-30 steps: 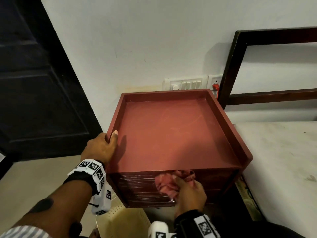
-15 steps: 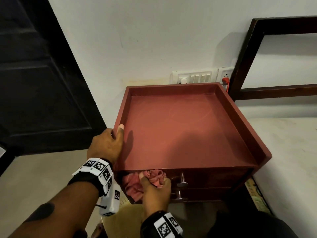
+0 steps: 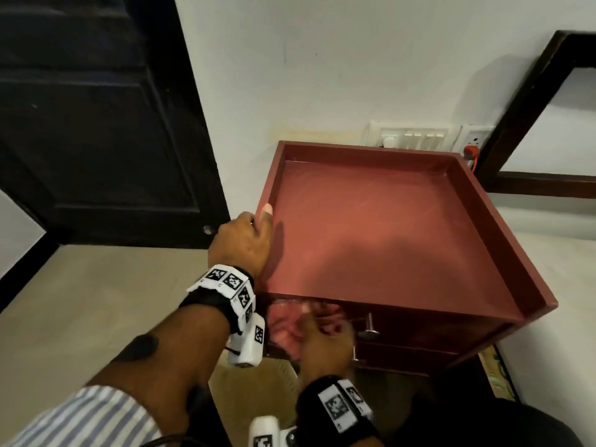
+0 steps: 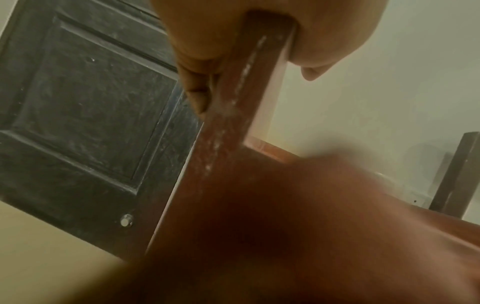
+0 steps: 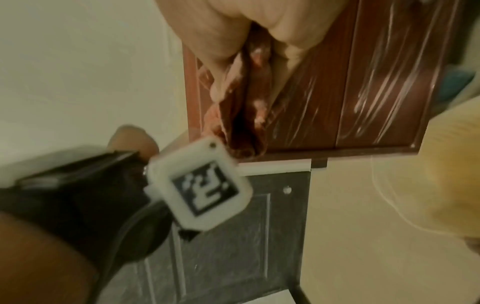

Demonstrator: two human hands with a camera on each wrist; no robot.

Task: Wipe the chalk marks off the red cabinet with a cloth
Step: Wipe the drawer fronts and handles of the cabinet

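The chalk marks [image 5: 374, 86] that matter now streak the front of the red cabinet [image 3: 383, 233], pale smears across the drawer panels just to the right of your working fingers. The cloth [image 3: 287, 321], a bunched pink rag, is pressed against the upper left of that front face, close under the top's front edge. Your right hand [image 3: 324, 341] has its fingers curled around the wad, clenching it against the wood. Your left hand [image 3: 243, 243] grasps the cabinet's raised left rim, thumb over the inside and fingers [image 4: 197, 96] down the outside, steadying the piece; faint whitish flecks show on the rim edge just below those fingers.

You look to be mid-wipe on the front face, with the top surface only faintly smeared and the front plainly not yet clean. The next move likely calls for dragging the cloth rightward, away from your bracing hand, across the streaked panels with firm pressure. Two metal knobs [image 3: 369, 325] stand just beyond your right knuckles, so work the cloth around them. Keep the left grasp firm so the cabinet does not shift.
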